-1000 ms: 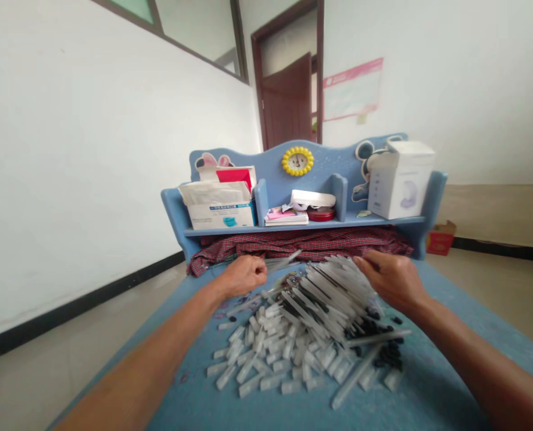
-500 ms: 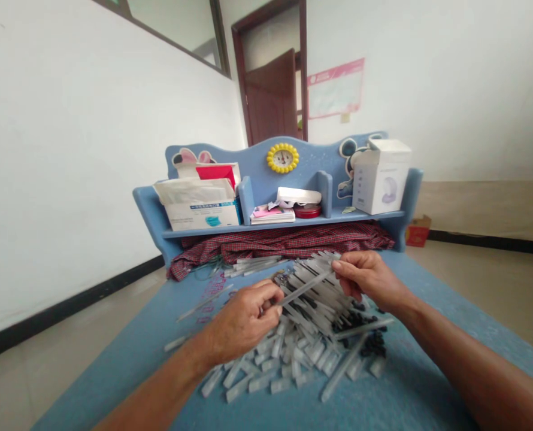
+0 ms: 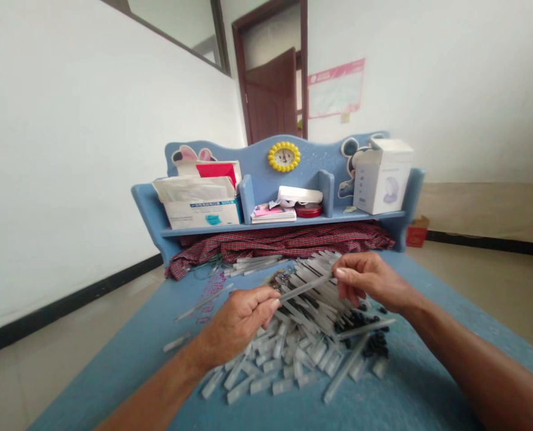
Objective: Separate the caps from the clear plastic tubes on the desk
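Between my two hands is a translucent pen barrel [image 3: 306,288], tilted up toward the right. My left hand [image 3: 244,317] pinches its lower left end between thumb and fingers. At the upper right end, my right hand [image 3: 368,280] has thumb and fingertips closed on it. Below and behind lies a pile of long translucent pen tubes [image 3: 324,311], some with dark tips. Many short clear pen caps [image 3: 262,383] are spread in front of the pile. Small black plugs [image 3: 376,344] are heaped at its right side, under my right hand.
The blue table [image 3: 159,389] has a raised shelf [image 3: 338,216] at the back, bearing a mask box [image 3: 203,214] and a white carton [image 3: 378,185]. Checked cloth [image 3: 284,240] is stuffed beneath it. More tubes [image 3: 253,264] lie near the cloth, and a loose thin tube [image 3: 203,303] lies to the left.
Both hands keep hold of the barrel in nearly the same place. My left hand's fingers have shifted and its thumb now lies straighter along the barrel's end.
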`<state>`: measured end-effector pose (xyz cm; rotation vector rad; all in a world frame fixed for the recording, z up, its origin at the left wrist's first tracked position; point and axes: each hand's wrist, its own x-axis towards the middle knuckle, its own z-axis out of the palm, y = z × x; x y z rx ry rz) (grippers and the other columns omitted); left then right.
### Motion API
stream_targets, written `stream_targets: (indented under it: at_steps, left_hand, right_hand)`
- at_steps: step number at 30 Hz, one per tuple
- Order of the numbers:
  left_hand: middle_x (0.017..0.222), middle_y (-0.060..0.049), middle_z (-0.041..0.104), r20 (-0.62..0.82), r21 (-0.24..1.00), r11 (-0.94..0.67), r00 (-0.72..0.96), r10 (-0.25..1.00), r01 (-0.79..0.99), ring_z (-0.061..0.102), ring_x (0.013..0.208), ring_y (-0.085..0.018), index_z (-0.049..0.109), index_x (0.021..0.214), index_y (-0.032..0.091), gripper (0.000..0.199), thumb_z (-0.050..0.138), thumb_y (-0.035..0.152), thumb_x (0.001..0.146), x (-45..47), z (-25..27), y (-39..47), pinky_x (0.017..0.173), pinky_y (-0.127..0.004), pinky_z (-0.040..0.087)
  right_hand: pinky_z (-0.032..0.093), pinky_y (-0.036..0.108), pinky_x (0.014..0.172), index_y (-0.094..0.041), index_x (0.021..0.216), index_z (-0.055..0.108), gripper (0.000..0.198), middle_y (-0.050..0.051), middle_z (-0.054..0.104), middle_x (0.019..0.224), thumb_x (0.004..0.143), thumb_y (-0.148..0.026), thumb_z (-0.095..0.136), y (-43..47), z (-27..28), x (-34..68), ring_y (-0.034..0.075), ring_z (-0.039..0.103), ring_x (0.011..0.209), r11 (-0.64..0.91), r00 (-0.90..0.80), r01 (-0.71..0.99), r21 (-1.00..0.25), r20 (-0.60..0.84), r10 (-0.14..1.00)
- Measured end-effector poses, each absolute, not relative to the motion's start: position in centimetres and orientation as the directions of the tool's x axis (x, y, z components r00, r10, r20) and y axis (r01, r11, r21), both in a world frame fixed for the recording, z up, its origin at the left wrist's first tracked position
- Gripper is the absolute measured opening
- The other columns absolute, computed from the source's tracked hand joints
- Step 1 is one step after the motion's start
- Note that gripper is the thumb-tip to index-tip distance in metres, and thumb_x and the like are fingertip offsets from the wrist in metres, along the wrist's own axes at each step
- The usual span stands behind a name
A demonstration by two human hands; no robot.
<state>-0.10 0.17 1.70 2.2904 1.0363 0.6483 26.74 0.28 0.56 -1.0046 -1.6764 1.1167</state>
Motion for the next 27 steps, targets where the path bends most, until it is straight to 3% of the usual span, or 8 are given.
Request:
stream_targets:
  at_steps: [4,9,11,16,21,25,27]
  left_hand:
    - [0.059,0.004,0.048,0.195,0.623,-0.562,0.587,0.786,0.545,0.048,0.056,-0.010,0.060,0.080,0.014,0.031,0.039,0.035,0.089,0.07,1.71,0.00,0.054,-0.020,0.037]
    - [0.059,0.004,0.049,0.182,0.615,-0.557,0.587,0.789,0.558,0.048,0.056,-0.010,0.059,0.078,0.015,0.031,0.039,0.036,0.090,0.05,1.56,0.20,0.055,-0.020,0.037]
    - [0.059,0.004,0.048,0.182,0.616,-0.553,0.582,0.793,0.561,0.048,0.056,-0.010,0.059,0.077,0.015,0.032,0.038,0.036,0.090,0.03,1.46,0.31,0.055,-0.020,0.037]
    - [0.059,0.004,0.049,0.187,0.609,-0.559,0.583,0.790,0.562,0.049,0.056,-0.010,0.059,0.079,0.015,0.031,0.038,0.035,0.090,0.03,1.34,0.30,0.055,-0.020,0.037]
    - [0.058,0.005,0.049,0.189,0.616,-0.562,0.589,0.785,0.552,0.049,0.056,-0.010,0.058,0.077,0.015,0.030,0.039,0.035,0.089,0.00,1.39,0.29,0.055,-0.020,0.036]
    - [0.057,0.005,0.048,0.190,0.618,-0.556,0.580,0.792,0.556,0.048,0.055,-0.010,0.057,0.073,0.016,0.031,0.039,0.035,0.089,0.15,1.53,0.24,0.055,-0.020,0.036]
    - [0.057,0.005,0.048,0.181,0.617,-0.551,0.580,0.794,0.562,0.047,0.054,-0.010,0.057,0.073,0.016,0.031,0.039,0.035,0.088,0.22,1.59,0.21,0.054,-0.020,0.036]
  right_hand:
    - [0.026,0.018,0.033,-0.017,0.056,0.049,0.046,-0.003,0.054,0.043,0.082,-0.055,0.053,0.00,0.65,26.27,0.005,0.041,0.031,0.288,-0.261,0.225,-0.931,0.227,0.938]
    - [0.031,0.017,0.036,-0.016,0.080,0.052,0.037,-0.002,0.061,0.055,0.074,-0.050,0.065,-0.07,0.97,26.22,0.008,0.052,0.039,0.247,-0.310,0.128,-0.960,0.198,0.930]
    - [0.030,0.016,0.035,-0.016,0.084,0.051,0.037,-0.002,0.062,0.058,0.076,-0.050,0.063,0.00,0.89,26.24,0.008,0.053,0.039,0.254,-0.320,0.143,-0.957,0.198,0.927]
    - [0.026,0.017,0.033,-0.018,0.066,0.046,0.040,-0.003,0.057,0.047,0.083,-0.053,0.051,0.05,0.58,26.20,0.006,0.045,0.031,0.263,-0.298,0.262,-0.929,0.181,0.937]
    - [0.027,0.017,0.034,-0.018,0.098,0.049,0.041,-0.003,0.065,0.058,0.076,-0.050,0.062,-0.07,0.74,26.24,0.009,0.052,0.036,0.213,-0.333,0.152,-0.965,0.152,0.930]
    - [0.023,0.018,0.031,-0.017,0.074,0.052,0.043,-0.003,0.058,0.044,0.084,-0.058,0.047,0.08,0.40,26.18,0.007,0.043,0.028,0.202,-0.286,0.236,-0.951,0.130,0.949]
    - [0.023,0.017,0.030,-0.017,0.069,0.050,0.040,-0.003,0.057,0.044,0.081,-0.056,0.052,0.16,0.33,26.17,0.007,0.044,0.028,0.196,-0.297,0.212,-0.957,0.128,0.946]
